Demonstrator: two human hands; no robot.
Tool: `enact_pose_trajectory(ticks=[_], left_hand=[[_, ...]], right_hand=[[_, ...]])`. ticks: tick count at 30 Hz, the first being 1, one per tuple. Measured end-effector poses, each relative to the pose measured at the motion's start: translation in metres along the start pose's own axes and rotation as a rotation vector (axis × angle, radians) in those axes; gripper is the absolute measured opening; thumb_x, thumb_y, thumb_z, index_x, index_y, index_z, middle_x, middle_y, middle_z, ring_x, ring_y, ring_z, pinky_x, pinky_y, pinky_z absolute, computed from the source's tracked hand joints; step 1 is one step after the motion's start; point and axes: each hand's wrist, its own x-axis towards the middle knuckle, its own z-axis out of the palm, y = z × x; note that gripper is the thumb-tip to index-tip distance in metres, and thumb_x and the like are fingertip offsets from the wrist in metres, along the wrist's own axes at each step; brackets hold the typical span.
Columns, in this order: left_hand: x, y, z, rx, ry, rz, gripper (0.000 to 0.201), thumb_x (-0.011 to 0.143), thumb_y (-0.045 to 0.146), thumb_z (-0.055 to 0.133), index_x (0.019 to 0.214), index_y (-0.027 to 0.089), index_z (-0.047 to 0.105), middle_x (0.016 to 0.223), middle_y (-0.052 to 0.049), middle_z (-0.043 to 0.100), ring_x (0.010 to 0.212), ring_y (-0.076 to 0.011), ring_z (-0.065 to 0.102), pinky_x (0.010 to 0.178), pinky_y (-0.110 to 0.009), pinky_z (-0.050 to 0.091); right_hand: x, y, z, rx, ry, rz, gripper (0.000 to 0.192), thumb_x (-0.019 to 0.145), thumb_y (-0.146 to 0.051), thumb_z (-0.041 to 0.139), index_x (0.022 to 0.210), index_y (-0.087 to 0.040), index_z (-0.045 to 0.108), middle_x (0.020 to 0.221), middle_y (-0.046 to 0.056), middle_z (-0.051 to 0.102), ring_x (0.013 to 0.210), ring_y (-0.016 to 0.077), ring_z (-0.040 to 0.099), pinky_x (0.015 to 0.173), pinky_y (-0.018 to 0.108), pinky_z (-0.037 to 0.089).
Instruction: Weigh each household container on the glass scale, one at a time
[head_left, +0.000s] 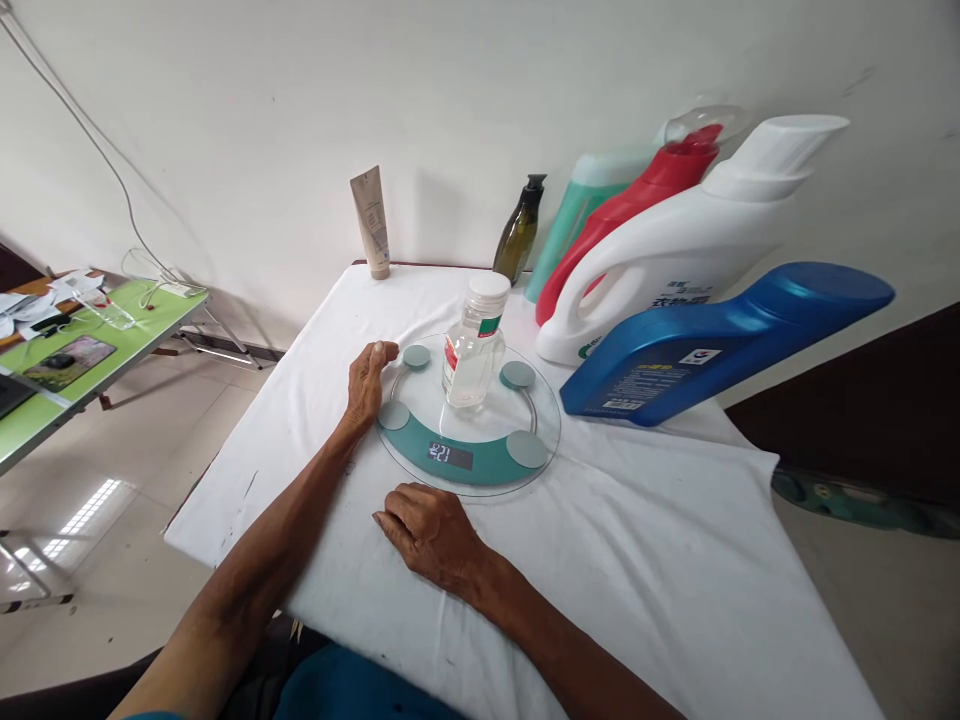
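Note:
A round glass scale point(450, 448) with a green band and a lit display lies on the white-covered table. Upright on its glass stands a clear bottle point(474, 365) with a white cap and a red and green label, filled with clear liquid. My left hand point(365, 382) rests at the scale's left edge, fingers stretched out and holding nothing; whether it touches the glass I cannot tell. Just in front of the scale, my right hand point(431, 532) lies on the cloth with its fingers curled in. Nothing shows in it, and its palm side is hidden.
Along the right side stand a blue jug point(675, 350), a white detergent bottle point(660, 250), a red bottle point(622, 215) and a green bottle point(574, 215). A dark pump bottle point(519, 235) and a beige tube point(372, 225) stand by the wall. A green desk point(142, 325) is far left.

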Motion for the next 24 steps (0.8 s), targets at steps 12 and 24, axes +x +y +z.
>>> enact_pose_trajectory(ticks=[12,24], left_hand=[[-0.0018,0.0029,0.0013,0.008,0.025,-0.013,0.067,0.099,0.073,0.035,0.095,0.018,0.073,0.103,-0.012,0.075,0.105,-0.026,0.07,0.103,-0.044,0.055],[-0.0009,0.0012,0.0015,0.042,0.028,-0.029,0.068,0.099,0.074,0.034,0.094,0.019,0.074,0.104,-0.011,0.076,0.105,-0.026,0.071,0.103,-0.043,0.054]], right_hand=[[-0.0002,-0.001,-0.0008,0.004,-0.009,0.008,0.033,0.102,-0.02,0.053,0.07,-0.022,0.045,0.065,-0.002,0.052,0.06,0.0126,0.043,0.058,0.029,0.031],[0.0003,-0.0017,-0.0017,0.024,-0.026,0.027,0.034,0.102,-0.019,0.054,0.07,-0.023,0.044,0.066,-0.003,0.05,0.06,0.0129,0.042,0.057,0.03,0.031]])
